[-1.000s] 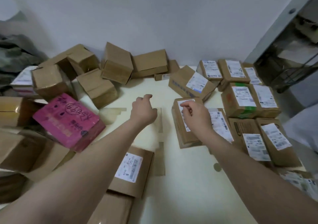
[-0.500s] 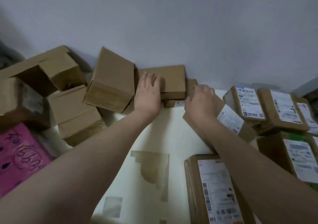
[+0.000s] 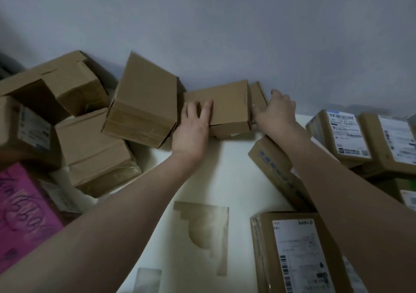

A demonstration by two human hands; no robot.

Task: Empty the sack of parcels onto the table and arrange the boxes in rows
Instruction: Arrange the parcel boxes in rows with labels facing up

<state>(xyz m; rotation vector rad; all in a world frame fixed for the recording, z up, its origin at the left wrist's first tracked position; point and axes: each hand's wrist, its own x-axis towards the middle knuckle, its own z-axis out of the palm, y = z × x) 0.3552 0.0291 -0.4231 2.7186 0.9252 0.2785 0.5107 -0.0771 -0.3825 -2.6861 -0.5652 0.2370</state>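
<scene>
A flat brown box (image 3: 227,103) lies against the wall at the back of the white table (image 3: 225,168). My left hand (image 3: 191,128) rests on its left part with straight fingers laid flat on the top. My right hand (image 3: 275,112) is at its right end, where a thin brown box (image 3: 257,94) leans on the wall. The thumb lies across that thin box and the fingers curl over its right edge. A taller box (image 3: 144,103) sits tilted just left of my left hand, touching the flat box.
Loose brown boxes (image 3: 94,153) pile up at the left with a pink parcel (image 3: 20,211) at the edge. Labelled boxes (image 3: 344,132) stand side by side at the right. Another labelled box (image 3: 295,252) lies near me, and one (image 3: 272,171) lies under my right forearm.
Both hands left the labelled box in the middle and reached to the back wall. The left now lies on the flat box; the right moved farther right onto the thin box.
</scene>
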